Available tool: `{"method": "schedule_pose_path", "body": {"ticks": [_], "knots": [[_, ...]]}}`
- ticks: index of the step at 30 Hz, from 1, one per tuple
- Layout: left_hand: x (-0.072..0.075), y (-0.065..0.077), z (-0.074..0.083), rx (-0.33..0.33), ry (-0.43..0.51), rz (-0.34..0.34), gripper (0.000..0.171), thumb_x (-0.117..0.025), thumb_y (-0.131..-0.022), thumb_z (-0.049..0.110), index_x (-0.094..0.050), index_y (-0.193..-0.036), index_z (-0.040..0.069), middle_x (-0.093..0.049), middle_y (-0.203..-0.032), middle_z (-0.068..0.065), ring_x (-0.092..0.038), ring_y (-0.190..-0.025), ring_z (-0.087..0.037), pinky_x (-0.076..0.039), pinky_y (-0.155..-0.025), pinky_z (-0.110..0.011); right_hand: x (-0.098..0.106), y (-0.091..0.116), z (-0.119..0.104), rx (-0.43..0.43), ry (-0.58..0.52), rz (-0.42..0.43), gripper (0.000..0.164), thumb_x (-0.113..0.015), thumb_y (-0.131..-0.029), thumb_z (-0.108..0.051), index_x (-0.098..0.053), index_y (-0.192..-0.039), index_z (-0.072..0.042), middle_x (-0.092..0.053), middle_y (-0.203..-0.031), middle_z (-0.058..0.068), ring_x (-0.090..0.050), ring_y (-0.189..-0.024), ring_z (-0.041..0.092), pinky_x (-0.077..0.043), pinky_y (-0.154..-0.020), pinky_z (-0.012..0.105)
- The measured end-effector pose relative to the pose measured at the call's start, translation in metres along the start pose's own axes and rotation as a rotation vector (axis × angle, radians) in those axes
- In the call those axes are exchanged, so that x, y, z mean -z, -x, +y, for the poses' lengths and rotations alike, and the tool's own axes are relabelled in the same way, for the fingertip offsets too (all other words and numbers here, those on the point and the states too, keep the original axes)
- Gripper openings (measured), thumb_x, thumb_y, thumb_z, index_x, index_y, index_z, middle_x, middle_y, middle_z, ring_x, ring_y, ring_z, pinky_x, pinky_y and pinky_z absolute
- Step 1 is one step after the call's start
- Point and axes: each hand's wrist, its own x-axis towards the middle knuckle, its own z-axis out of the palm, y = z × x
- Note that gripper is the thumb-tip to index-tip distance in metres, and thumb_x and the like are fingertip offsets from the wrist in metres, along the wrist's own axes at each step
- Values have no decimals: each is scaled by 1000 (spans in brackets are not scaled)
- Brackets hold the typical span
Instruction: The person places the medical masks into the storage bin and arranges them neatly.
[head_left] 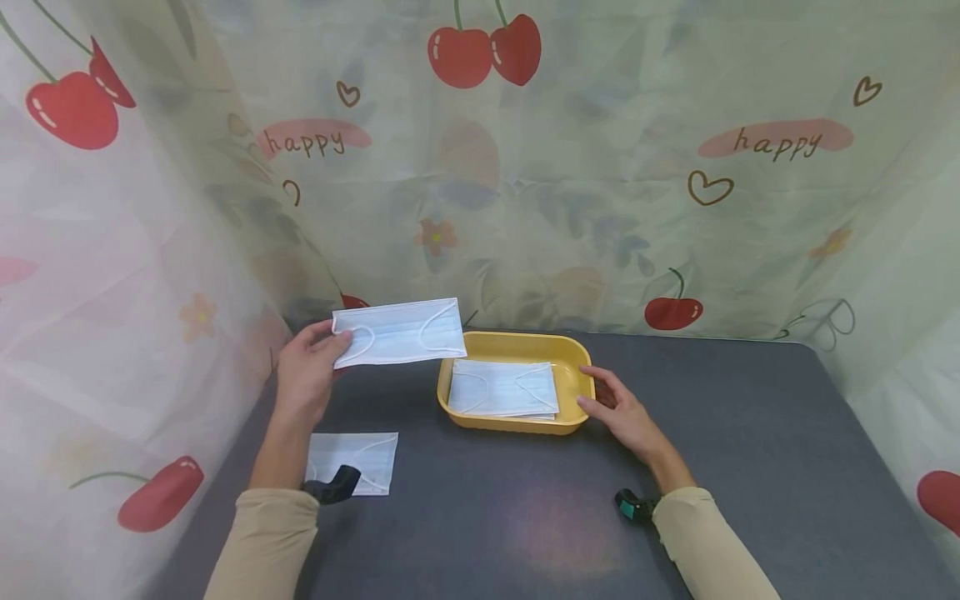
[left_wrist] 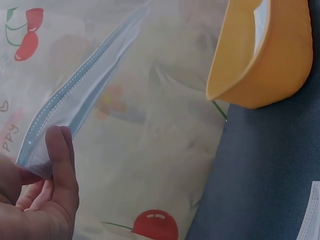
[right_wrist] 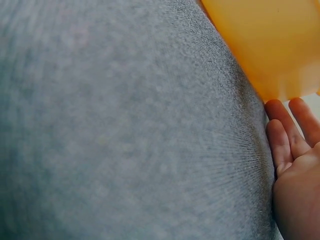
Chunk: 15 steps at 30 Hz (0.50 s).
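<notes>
Up on the left, my left hand [head_left: 307, 367] pinches one end of a pale blue face mask [head_left: 401, 332] with white ear loops. In the left wrist view the mask [left_wrist: 82, 82] appears nearly edge-on, between thumb and fingers. A yellow plastic basin [head_left: 517, 426] stands on the table, with face masks [head_left: 502, 388] lying flat and stacked inside. At the basin's right end is my right hand [head_left: 622, 417], thumb and index finger reaching the rim. Its other fingers [right_wrist: 280, 137] extend toward the basin's outer wall in the right wrist view.
Another face mask [head_left: 378, 461] lies on the dark grey table [head_left: 465, 508], partly behind the left forearm and its wrist camera [head_left: 333, 485]. A printed curtain [head_left: 525, 217] hangs behind the table and along its sides.
</notes>
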Motion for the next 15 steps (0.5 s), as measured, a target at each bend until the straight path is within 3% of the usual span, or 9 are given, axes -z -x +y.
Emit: {"method": "schedule_pose_path", "body": {"ticks": [6,15], "knots": [[-5,0,2,-29,-32,-21,59,-68,-98,30,-47,-150,12,-59,-146,-19,-73,-90,-1,-58,-79,-14,0,0,0,4,12,2,63,-66,-98,-37,-39,-154,-26,-40,-160,11,-50,-140,35,-49,-111,42],[-16,-2,6,-59,-7,-65,59,-70,-96,23,-46,-150,15,-58,-146,-20,-74,-88,-2,-60,-80,-17,0,-1,1,7,10,12,62,-67,-98,-36,-41,-153,-27,-44,-157,10,-53,-136,34,-50,-108,42]]}}
